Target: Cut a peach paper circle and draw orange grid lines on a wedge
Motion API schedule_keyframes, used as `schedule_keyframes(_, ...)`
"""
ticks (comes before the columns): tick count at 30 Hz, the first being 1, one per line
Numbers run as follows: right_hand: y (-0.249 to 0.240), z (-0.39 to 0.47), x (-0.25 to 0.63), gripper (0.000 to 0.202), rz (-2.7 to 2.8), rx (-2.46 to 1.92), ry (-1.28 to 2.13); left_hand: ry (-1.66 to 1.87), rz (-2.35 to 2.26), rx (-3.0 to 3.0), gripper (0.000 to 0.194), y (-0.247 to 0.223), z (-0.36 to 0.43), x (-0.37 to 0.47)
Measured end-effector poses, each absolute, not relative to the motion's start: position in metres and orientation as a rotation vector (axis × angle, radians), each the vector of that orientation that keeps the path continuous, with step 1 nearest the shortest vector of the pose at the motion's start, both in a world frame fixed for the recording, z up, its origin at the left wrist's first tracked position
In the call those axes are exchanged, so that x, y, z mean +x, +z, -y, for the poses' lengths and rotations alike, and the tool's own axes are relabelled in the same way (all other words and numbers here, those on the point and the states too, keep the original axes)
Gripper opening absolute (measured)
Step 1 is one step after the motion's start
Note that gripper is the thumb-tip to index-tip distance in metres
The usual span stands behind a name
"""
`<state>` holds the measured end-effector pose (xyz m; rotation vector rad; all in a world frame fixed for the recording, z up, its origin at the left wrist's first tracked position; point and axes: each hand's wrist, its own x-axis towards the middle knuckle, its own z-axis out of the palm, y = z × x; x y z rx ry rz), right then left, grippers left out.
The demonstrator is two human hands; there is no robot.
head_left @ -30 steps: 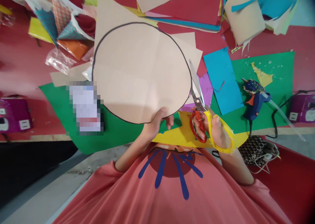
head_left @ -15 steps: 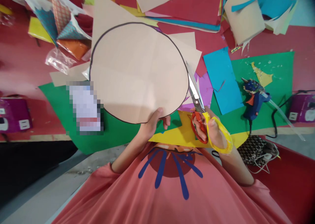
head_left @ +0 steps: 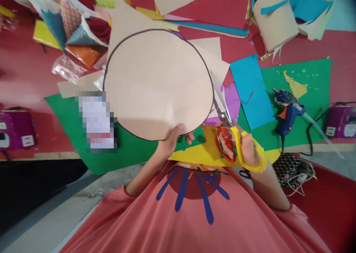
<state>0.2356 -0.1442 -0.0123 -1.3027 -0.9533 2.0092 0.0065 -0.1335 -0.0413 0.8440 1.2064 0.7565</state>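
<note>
Your desk [head_left: 314,47] lay wide under everything, its near edge just past your shirt. The green sheet [head_left: 130,149] spread over that edge, w/ the yellow sheet [head_left: 191,154] on it under both hands. The outlined beige sheet [head_left: 155,82] sat front and ctr above them, approx. flat. It looked light and thin but semi-stiff, prob. apt to crease or sag if held at one pt only; best hold was the near rim, thumb on top, fingers under, w/ a 2nd support at the far L. Its far side ran close to the paper stack [head_left: 222,8], so room to turn it looked tight there; the R side had the blue sheet [head_left: 256,104] a bit beyond. The scissors [head_left: 222,114] stood parted, blades by the R rim; contact unclear. The glue gun [head_left: 289,119] lay well to the R. Your R hand [head_left: 249,149] gripped the scissors, thumb in the yellow loop, fingers thru the red; your L hand [head_left: 170,140] pinched the beige sheet's near rim.
</note>
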Motion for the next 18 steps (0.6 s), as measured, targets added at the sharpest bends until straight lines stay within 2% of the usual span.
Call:
schedule_keyframes(8,0.008,0.130,0.229,0.073,0.855,-1.167,2.129,0.623,-1.146,0.950,0.049,-0.024,0.137,0.001)
schedule_keyframes(18,-0.007,0.128,0.227,0.063,0.987,-1.190,2.129,0.596,-1.162,1.035,0.050,-0.027,0.136,-0.007)
